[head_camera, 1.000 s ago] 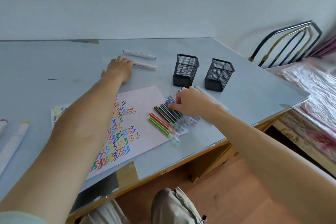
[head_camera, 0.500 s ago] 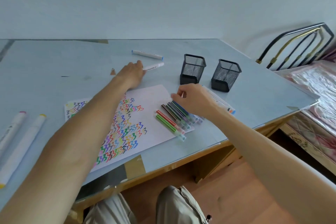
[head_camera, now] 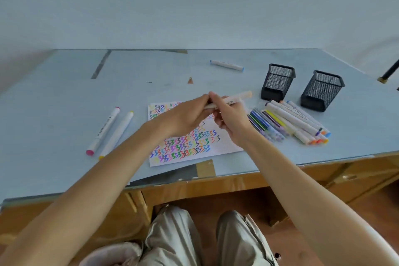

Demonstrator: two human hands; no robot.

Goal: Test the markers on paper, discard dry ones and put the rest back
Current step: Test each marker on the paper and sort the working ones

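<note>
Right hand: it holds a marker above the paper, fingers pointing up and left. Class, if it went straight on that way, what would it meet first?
The left hand, which already grips the same marker beside the right hand. Depth is hard to judge here.

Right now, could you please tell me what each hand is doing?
Left hand: closed on one end of the white marker.
Right hand: closed on the same marker's middle, above the paper.

Marker pile [head_camera: 298, 122] crowds mesh cups [head_camera: 278, 81]; left table [head_camera: 54, 97] seemingly open.
</note>
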